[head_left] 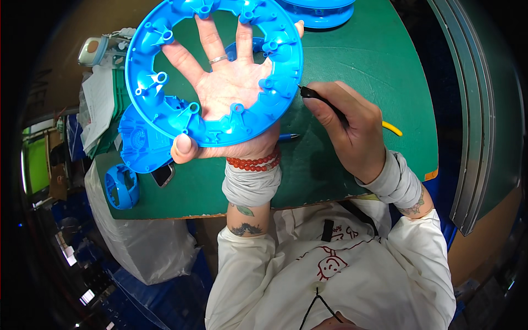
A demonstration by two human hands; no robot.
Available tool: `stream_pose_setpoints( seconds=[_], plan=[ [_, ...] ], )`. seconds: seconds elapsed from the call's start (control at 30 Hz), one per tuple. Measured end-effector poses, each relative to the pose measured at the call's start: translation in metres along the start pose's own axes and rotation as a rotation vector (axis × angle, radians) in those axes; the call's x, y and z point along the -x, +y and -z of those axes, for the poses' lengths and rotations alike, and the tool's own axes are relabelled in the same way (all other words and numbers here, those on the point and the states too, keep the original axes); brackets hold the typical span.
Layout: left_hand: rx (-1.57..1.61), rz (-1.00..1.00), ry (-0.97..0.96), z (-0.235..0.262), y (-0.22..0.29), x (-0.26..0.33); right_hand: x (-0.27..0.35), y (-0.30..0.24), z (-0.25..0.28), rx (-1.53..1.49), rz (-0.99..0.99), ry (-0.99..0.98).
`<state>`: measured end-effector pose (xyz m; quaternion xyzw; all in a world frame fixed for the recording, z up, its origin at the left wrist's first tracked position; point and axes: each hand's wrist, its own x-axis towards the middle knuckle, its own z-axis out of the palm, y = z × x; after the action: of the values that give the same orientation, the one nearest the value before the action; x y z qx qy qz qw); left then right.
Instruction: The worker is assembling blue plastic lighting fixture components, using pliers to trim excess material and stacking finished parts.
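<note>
A blue plastic ring (212, 136), with several screw posts around its inner face, is held up over the table by my left hand (228, 88). The palm shows through the ring's opening, fingers spread behind it, with the thumb hooked at the near left rim. In my right hand (352, 126) is a slim black-handled tool (312, 93). Its thin tip is at the ring's right outer edge; whether it touches cannot be made out. Fingers cover most of the handle, so the tool's exact kind is unclear.
The green table (352, 66) carries a blue perforated shell (144, 140), a small blue housing (122, 187), a blue pen (289, 137) and a phone (163, 175). A yellow-handled item (392, 128) lies beyond my right wrist. Blue round parts (319, 14) sit at the far edge. Papers (100, 104) are at left.
</note>
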<state>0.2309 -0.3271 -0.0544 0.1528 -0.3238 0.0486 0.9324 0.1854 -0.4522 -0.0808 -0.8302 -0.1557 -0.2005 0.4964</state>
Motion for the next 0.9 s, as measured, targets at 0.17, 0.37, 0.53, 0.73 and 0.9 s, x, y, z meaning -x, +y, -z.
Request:
stream_pose_setpoints(
  seconds=[0.17,0.37,0.53,0.73,0.9],
  plan=[
    [-0.858,-0.024,0.473,-0.043,-0.025,-0.008,0.0,0.002,0.0,0.008,0.008,0.007],
    [-0.709,-0.022,0.429,-0.036,-0.02,-0.006,-0.002,-0.003,0.004,-0.117,0.021,-0.01],
    [-0.583,-0.021,0.391,-0.026,-0.016,-0.006,-0.001,-0.001,0.007,-0.282,-0.044,0.006],
    [-0.432,-0.012,0.346,-0.022,-0.014,-0.002,-0.003,0.001,0.006,-0.219,-0.025,-0.03],
    [-0.306,-0.004,0.307,-0.014,-0.01,0.0,-0.001,0.002,0.005,-0.176,-0.031,-0.019]
  ],
)
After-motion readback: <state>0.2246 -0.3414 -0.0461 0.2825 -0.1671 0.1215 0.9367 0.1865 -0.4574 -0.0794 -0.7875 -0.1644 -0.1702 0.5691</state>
